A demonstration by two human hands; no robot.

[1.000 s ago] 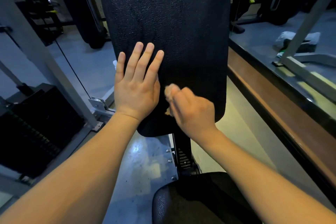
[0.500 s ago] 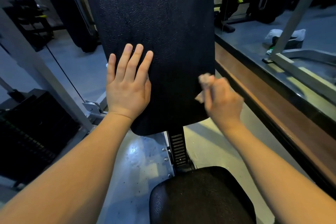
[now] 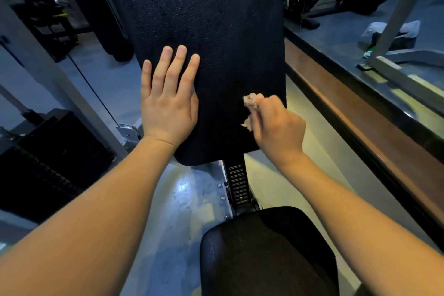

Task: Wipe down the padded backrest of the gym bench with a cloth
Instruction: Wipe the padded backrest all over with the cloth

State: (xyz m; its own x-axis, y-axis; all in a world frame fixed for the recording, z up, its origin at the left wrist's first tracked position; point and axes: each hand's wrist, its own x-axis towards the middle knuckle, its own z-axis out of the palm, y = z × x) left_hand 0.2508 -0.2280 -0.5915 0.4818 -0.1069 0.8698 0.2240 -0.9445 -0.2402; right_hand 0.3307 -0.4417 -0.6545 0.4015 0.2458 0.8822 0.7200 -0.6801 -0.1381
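— What is sitting nearest?

— The black seat pad (image 3: 264,252) is filling the bottom edge; both bare forearms are reaching over it; a notched metal post (image 3: 237,182) is rising from just beyond the seat to the underside of the backrest.

— And the hands?

— The left hand (image 3: 168,103) is lying flat on the lower left part of the padded backrest (image 3: 204,19); its fingers (image 3: 181,67) are stretching out straight and close together, pointing up the pad and holding nothing; the little finger is lying along the pad's left edge. The right hand (image 3: 280,127) is pressing against the lower right part, near the right edge; its fingers (image 3: 266,108) are curling round a small crumpled pale cloth (image 3: 249,101).

— Where is that cloth sitting?

— It is poking out above and to the left of the knuckles and touching the black vinyl; a strip of bare pad is separating it from the left hand.

— Farther off?

— The backrest is running up out of the top of the view; on the left a dark weight stack (image 3: 48,163) is standing on the grey floor, with a thin cable (image 3: 91,87) slanting up beside a grey frame upright (image 3: 48,72); on the right a brown wooden ledge (image 3: 348,113) is running away diagonally; beyond it a pale bundle (image 3: 394,29) is lying by another frame leg; I cannot tell what it is.
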